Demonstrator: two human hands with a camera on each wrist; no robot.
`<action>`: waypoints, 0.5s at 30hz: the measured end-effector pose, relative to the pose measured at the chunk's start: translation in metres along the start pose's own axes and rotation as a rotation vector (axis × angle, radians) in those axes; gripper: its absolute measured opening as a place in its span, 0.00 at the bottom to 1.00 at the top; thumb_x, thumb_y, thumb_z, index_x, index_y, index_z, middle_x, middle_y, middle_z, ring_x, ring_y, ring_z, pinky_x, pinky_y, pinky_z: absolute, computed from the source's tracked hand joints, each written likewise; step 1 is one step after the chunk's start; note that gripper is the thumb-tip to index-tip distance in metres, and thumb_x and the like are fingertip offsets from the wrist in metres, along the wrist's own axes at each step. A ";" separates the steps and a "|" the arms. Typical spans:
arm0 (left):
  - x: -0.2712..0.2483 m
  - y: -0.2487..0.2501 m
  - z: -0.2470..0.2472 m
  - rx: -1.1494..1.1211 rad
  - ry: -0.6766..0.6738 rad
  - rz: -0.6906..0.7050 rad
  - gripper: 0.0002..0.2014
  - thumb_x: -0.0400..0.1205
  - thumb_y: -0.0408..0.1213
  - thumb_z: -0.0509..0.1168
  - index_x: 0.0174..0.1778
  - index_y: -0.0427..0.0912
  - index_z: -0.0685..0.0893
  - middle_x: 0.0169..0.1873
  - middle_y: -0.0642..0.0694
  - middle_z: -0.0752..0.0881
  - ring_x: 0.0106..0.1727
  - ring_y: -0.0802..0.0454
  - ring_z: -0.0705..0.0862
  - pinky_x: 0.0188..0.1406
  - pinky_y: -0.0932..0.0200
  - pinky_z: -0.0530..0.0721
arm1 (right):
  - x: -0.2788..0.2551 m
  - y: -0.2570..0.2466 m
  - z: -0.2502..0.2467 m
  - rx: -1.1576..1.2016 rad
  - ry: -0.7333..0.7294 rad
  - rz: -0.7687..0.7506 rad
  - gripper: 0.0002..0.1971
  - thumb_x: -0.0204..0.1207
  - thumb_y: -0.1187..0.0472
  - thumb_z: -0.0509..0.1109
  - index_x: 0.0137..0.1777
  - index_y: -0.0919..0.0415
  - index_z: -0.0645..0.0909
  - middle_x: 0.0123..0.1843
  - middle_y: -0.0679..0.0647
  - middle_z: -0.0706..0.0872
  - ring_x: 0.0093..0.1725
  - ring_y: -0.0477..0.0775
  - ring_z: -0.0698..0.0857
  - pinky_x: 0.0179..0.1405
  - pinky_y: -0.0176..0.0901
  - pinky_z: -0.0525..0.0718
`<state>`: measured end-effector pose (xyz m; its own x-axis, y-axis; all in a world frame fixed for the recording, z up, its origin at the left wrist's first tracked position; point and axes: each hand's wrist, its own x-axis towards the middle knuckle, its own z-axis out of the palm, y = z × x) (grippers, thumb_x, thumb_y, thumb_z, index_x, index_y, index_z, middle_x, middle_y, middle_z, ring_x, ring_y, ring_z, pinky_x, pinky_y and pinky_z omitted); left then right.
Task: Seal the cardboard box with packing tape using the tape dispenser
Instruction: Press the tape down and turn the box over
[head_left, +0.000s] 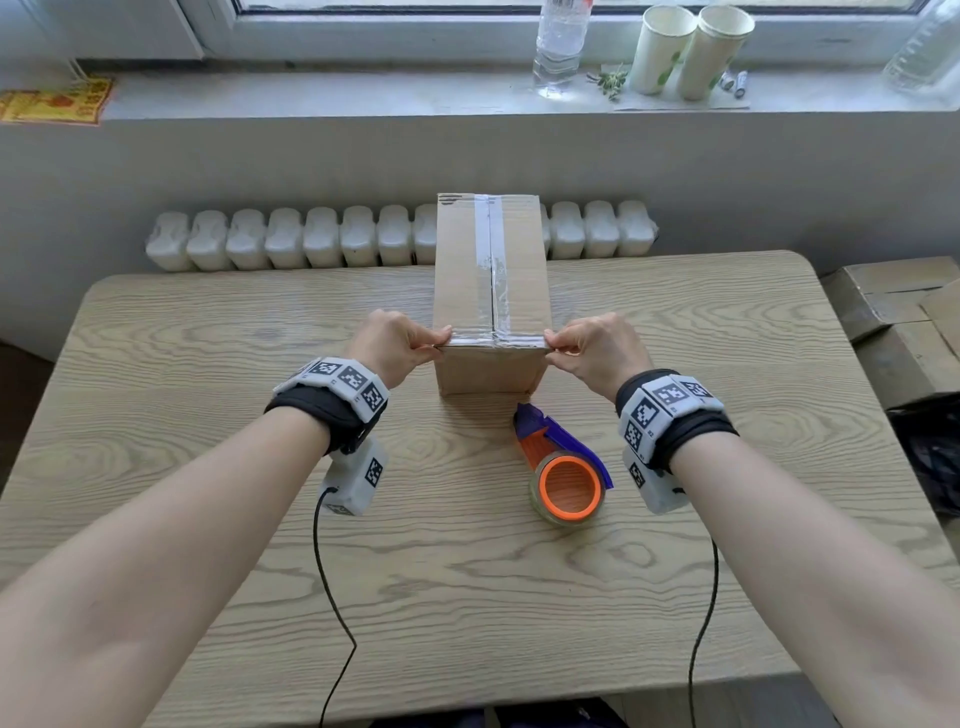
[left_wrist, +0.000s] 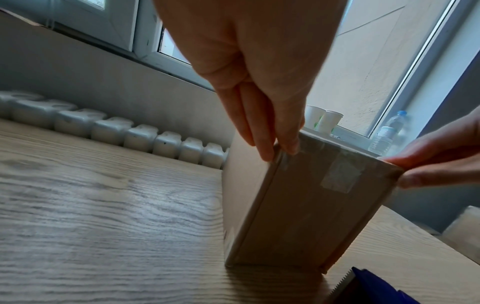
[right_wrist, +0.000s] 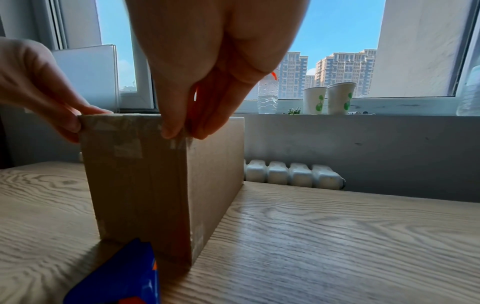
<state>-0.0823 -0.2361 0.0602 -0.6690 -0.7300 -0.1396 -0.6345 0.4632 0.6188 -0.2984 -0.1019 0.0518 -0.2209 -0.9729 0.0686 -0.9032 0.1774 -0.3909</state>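
Left hand (head_left: 397, 340) and right hand (head_left: 597, 345) pinch tape ends at the cardboard box's (head_left: 491, 270) near corners. Recommend firm, even rubbing down both sides. Tape dispenser (head_left: 563, 465) idle just before box.

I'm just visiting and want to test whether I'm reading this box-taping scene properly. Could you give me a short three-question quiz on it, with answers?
1. True or false: the tape dispenser is in the person's right hand.
2. Multiple choice: where are both hands on the cardboard box? A) its far end, B) the two near top corners, C) underneath it.
3. Fill in: a strip of clear tape runs along the box's top ____.

Key
1. False: it lies on the wooden table, near the box's closest side.
2. B: the left hand and right hand each pinch a near top corner.
3. Seam, down the middle.
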 end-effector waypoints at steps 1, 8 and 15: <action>-0.001 0.000 0.000 0.004 0.006 0.002 0.13 0.77 0.38 0.70 0.57 0.42 0.87 0.49 0.40 0.91 0.50 0.51 0.89 0.50 0.67 0.80 | 0.000 -0.001 0.000 -0.004 0.005 0.007 0.10 0.76 0.58 0.71 0.51 0.62 0.89 0.41 0.58 0.92 0.41 0.57 0.88 0.43 0.49 0.86; -0.001 0.000 -0.001 0.116 -0.016 0.057 0.13 0.79 0.38 0.69 0.60 0.45 0.86 0.50 0.40 0.91 0.54 0.48 0.89 0.57 0.56 0.83 | -0.006 -0.010 0.010 -0.058 0.060 -0.041 0.12 0.71 0.59 0.75 0.53 0.63 0.83 0.65 0.60 0.82 0.63 0.60 0.81 0.62 0.53 0.81; -0.004 0.005 -0.001 0.162 0.010 0.044 0.14 0.79 0.40 0.68 0.61 0.47 0.85 0.52 0.40 0.91 0.52 0.46 0.89 0.53 0.58 0.81 | 0.013 -0.037 0.047 -0.080 0.002 -0.298 0.26 0.70 0.63 0.74 0.69 0.65 0.77 0.69 0.64 0.81 0.68 0.64 0.80 0.70 0.56 0.67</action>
<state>-0.0822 -0.2310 0.0644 -0.6938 -0.7121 -0.1070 -0.6597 0.5690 0.4910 -0.2504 -0.1286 0.0239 0.0573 -0.9835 0.1716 -0.9543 -0.1045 -0.2799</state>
